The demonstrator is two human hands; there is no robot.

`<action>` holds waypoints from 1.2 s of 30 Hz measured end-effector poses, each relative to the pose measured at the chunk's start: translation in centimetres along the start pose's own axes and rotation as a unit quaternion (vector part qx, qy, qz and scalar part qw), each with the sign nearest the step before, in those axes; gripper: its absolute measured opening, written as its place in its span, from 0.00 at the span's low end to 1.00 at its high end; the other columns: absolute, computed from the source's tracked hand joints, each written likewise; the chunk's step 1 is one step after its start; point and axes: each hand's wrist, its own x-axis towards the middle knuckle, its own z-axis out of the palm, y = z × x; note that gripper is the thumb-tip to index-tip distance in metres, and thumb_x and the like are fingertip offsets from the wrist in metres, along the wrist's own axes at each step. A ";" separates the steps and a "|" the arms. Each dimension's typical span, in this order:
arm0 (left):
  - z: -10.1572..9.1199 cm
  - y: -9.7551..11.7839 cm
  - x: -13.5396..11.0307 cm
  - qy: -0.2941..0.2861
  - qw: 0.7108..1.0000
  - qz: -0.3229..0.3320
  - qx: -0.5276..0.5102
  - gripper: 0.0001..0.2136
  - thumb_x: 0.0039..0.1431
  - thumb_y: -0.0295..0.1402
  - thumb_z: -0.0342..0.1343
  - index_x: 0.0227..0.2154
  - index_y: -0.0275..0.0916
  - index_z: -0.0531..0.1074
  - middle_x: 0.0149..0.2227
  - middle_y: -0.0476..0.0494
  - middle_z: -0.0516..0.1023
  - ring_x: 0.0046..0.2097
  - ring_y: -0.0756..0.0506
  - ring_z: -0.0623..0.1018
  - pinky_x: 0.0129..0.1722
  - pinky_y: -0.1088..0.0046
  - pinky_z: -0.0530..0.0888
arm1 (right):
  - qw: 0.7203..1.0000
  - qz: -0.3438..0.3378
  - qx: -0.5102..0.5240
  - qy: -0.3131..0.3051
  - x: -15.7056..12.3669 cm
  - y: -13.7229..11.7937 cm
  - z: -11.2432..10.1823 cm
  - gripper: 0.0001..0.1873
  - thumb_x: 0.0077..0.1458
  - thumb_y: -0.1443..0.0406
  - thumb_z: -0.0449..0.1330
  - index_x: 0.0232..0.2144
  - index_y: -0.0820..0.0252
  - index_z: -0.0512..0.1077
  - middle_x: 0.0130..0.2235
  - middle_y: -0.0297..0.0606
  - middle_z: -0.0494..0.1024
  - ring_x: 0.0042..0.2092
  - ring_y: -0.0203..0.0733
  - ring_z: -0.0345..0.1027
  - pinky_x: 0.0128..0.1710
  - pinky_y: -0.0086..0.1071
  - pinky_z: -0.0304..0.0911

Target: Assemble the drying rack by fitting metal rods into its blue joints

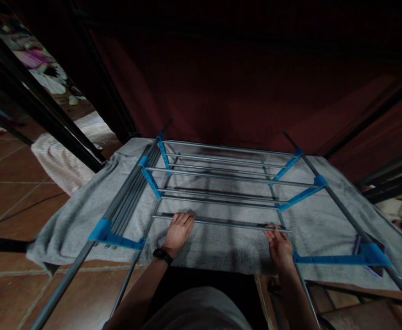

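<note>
A rack frame of grey metal tubes and blue plastic brackets stands over a grey towel-like cloth. One loose-looking grey metal tube lies crosswise at the near side, over the two lower side tubes. My left hand, with a dark wristband, is closed round it near its left end. Close to its right end, my right hand grips the same tube between thumb and fingers. Two more blue brackets, a left one and a right one, flank my hands.
Several spare tubes lie side by side on the cloth at the left. A phone-like dark object rests partly under the right bracket. Behind is a dark red panel; dark posts stand left.
</note>
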 end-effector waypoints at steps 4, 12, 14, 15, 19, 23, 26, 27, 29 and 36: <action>-1.2 0.2 0.9 0.011 1.000 -0.002 0.000 0.13 0.73 0.32 0.47 0.49 0.40 0.77 0.47 0.40 0.80 0.48 0.39 0.76 0.55 0.56 0.68 | 1.000 0.003 -0.004 0.012 -0.2 -0.2 0.1 0.12 0.50 0.61 0.71 0.34 0.56 0.73 0.39 0.33 0.80 0.43 0.40 0.78 0.50 0.39 0.77; -3.1 0.6 1.9 0.024 1.000 0.007 -0.003 0.14 0.73 0.30 0.46 0.51 0.39 0.76 0.46 0.40 0.80 0.47 0.40 0.76 0.54 0.57 0.68 | 1.000 0.009 -0.013 0.013 -0.2 -0.2 0.0 0.18 0.49 0.58 0.74 0.32 0.54 0.68 0.36 0.30 0.78 0.43 0.40 0.78 0.52 0.38 0.76; -3.4 0.7 2.2 0.030 1.000 0.006 -0.006 0.14 0.73 0.30 0.46 0.50 0.39 0.76 0.46 0.40 0.80 0.47 0.40 0.75 0.54 0.57 0.68 | 1.000 0.004 -0.018 0.015 0.1 0.0 -0.3 0.18 0.48 0.57 0.74 0.31 0.54 0.68 0.35 0.30 0.78 0.42 0.41 0.78 0.53 0.41 0.75; -3.5 0.8 2.3 0.032 0.999 0.005 -0.009 0.13 0.73 0.30 0.46 0.50 0.39 0.76 0.46 0.40 0.80 0.47 0.40 0.75 0.54 0.57 0.68 | 1.000 0.001 -0.025 0.015 0.3 0.1 -0.5 0.18 0.48 0.57 0.74 0.31 0.53 0.68 0.35 0.30 0.77 0.42 0.41 0.78 0.54 0.43 0.75; -4.0 1.1 2.9 0.042 0.999 0.005 -0.023 0.13 0.72 0.29 0.47 0.49 0.41 0.76 0.45 0.42 0.79 0.46 0.41 0.75 0.54 0.57 0.69 | 0.997 -0.028 -0.074 0.001 0.9 0.7 -1.3 0.18 0.48 0.53 0.72 0.32 0.54 0.69 0.37 0.36 0.78 0.44 0.48 0.77 0.57 0.52 0.72; -4.3 1.3 3.1 0.055 0.998 0.019 -0.027 0.12 0.72 0.28 0.48 0.49 0.41 0.76 0.45 0.43 0.80 0.46 0.42 0.76 0.53 0.57 0.69 | 0.993 -0.054 -0.100 -0.011 1.0 0.8 -1.6 0.19 0.49 0.50 0.70 0.34 0.54 0.71 0.42 0.43 0.79 0.48 0.53 0.76 0.57 0.58 0.69; -4.4 1.1 3.1 0.068 0.997 0.026 -0.029 0.12 0.72 0.28 0.48 0.48 0.40 0.76 0.45 0.43 0.81 0.46 0.42 0.77 0.53 0.58 0.68 | 0.995 -0.045 -0.084 -0.011 0.7 0.5 -1.0 0.18 0.48 0.52 0.71 0.34 0.54 0.72 0.42 0.41 0.80 0.47 0.51 0.76 0.57 0.56 0.70; -4.4 0.9 3.1 0.073 0.997 0.028 -0.028 0.12 0.72 0.28 0.48 0.48 0.40 0.76 0.45 0.42 0.81 0.46 0.42 0.77 0.53 0.58 0.68 | 0.997 -0.038 -0.071 -0.008 0.5 0.3 -0.7 0.17 0.48 0.53 0.71 0.34 0.53 0.72 0.40 0.39 0.80 0.45 0.49 0.77 0.57 0.54 0.71; -4.4 0.5 3.0 0.079 0.996 0.030 -0.020 0.12 0.72 0.28 0.48 0.48 0.39 0.76 0.45 0.42 0.81 0.46 0.41 0.78 0.53 0.57 0.68 | 0.999 -0.020 -0.042 0.000 0.2 0.0 0.0 0.16 0.47 0.55 0.73 0.32 0.53 0.71 0.38 0.35 0.79 0.43 0.46 0.77 0.55 0.50 0.72; -4.0 -0.4 2.8 0.090 0.995 0.044 -0.007 0.14 0.73 0.32 0.46 0.47 0.37 0.78 0.44 0.40 0.83 0.46 0.40 0.79 0.51 0.57 0.68 | 0.999 0.018 0.034 0.025 -0.1 -1.1 2.0 0.24 0.38 0.56 0.79 0.26 0.55 0.68 0.26 0.26 0.77 0.31 0.36 0.76 0.39 0.33 0.76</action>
